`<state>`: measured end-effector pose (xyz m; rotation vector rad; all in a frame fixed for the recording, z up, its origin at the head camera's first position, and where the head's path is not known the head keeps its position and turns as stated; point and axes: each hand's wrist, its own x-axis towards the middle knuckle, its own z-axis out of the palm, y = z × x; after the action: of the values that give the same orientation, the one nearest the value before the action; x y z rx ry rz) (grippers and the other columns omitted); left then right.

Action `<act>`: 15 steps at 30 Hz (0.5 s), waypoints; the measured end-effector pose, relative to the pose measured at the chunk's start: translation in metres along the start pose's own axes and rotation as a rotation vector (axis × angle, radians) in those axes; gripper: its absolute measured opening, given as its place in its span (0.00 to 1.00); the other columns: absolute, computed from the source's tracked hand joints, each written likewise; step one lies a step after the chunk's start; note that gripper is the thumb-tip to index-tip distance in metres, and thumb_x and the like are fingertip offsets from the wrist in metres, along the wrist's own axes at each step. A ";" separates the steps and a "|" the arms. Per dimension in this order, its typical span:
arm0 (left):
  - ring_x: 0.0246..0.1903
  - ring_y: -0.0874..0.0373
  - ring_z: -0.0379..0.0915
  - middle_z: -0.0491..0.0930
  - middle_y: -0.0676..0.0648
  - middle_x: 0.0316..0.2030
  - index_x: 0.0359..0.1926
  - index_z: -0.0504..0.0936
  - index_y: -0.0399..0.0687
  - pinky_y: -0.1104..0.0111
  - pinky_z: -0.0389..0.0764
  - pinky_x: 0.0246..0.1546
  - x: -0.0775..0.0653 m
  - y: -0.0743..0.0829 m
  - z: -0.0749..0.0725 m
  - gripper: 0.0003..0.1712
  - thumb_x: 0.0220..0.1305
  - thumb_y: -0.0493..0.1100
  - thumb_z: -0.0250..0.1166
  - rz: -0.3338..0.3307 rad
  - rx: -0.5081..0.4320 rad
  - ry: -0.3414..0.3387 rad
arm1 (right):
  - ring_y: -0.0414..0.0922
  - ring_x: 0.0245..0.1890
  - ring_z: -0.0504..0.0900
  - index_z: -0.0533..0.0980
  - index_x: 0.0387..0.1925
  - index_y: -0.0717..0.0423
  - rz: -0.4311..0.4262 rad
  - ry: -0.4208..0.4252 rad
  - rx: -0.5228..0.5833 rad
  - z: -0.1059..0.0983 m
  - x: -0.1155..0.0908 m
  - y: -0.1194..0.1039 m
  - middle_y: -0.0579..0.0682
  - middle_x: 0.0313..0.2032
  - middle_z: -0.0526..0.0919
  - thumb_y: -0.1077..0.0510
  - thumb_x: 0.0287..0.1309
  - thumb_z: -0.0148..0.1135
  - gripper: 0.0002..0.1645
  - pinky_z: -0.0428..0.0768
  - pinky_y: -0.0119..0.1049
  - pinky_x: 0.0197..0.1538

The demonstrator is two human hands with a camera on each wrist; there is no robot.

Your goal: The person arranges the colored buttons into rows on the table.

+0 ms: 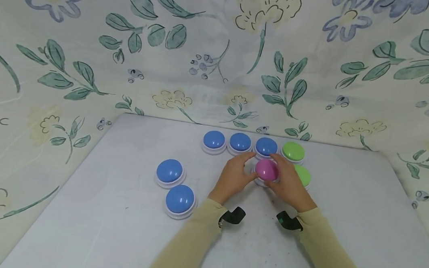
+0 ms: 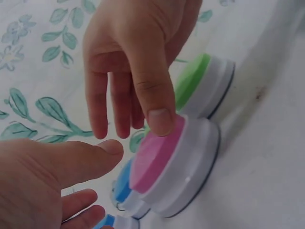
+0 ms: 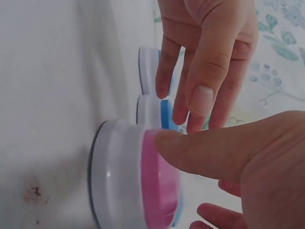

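Note:
A push button with a pink dome (image 1: 267, 169) and a white round base stands on the white table between my two hands. My left hand (image 1: 233, 175) is at its left side, fingers loosely extended and thumb beside the dome. On the other side my right hand (image 1: 289, 182) has its thumb (image 3: 174, 143) at the dome's edge, with its fingers reaching past the far side. Directly behind the pink button sits a blue button (image 1: 266, 146). A green button (image 1: 302, 176) is partly hidden by my right hand.
Two more blue buttons (image 1: 214, 139) continue the back row to the left, and another green button (image 1: 293, 151) ends it at the right. Two separate blue buttons (image 1: 180, 199) lie at left. Flowered cloth (image 1: 209, 85) hangs behind the white table (image 1: 114, 234).

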<state>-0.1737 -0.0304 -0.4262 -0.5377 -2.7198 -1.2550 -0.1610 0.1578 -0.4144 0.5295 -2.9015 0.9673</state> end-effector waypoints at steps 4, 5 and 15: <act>0.66 0.49 0.70 0.74 0.44 0.66 0.68 0.73 0.43 0.59 0.74 0.64 -0.003 0.003 -0.012 0.34 0.62 0.42 0.72 -0.020 -0.006 -0.008 | 0.65 0.72 0.59 0.59 0.72 0.66 0.010 -0.003 0.007 -0.003 -0.001 -0.005 0.68 0.70 0.63 0.63 0.55 0.73 0.48 0.67 0.63 0.67; 0.66 0.49 0.70 0.74 0.44 0.66 0.69 0.73 0.43 0.59 0.75 0.63 -0.004 0.003 -0.015 0.34 0.63 0.43 0.72 -0.024 -0.004 -0.011 | 0.65 0.72 0.58 0.59 0.73 0.65 0.016 -0.005 0.013 -0.003 -0.001 -0.007 0.67 0.71 0.62 0.63 0.55 0.73 0.48 0.66 0.63 0.68; 0.66 0.49 0.69 0.73 0.45 0.67 0.70 0.73 0.45 0.57 0.76 0.62 -0.016 0.007 -0.053 0.35 0.63 0.45 0.72 -0.030 0.031 0.003 | 0.63 0.69 0.65 0.61 0.72 0.63 -0.010 0.017 0.127 0.000 -0.004 -0.017 0.65 0.69 0.65 0.63 0.56 0.72 0.45 0.71 0.61 0.65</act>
<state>-0.1592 -0.0704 -0.3902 -0.4937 -2.7500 -1.2167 -0.1514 0.1465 -0.4048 0.5390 -2.8335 1.1553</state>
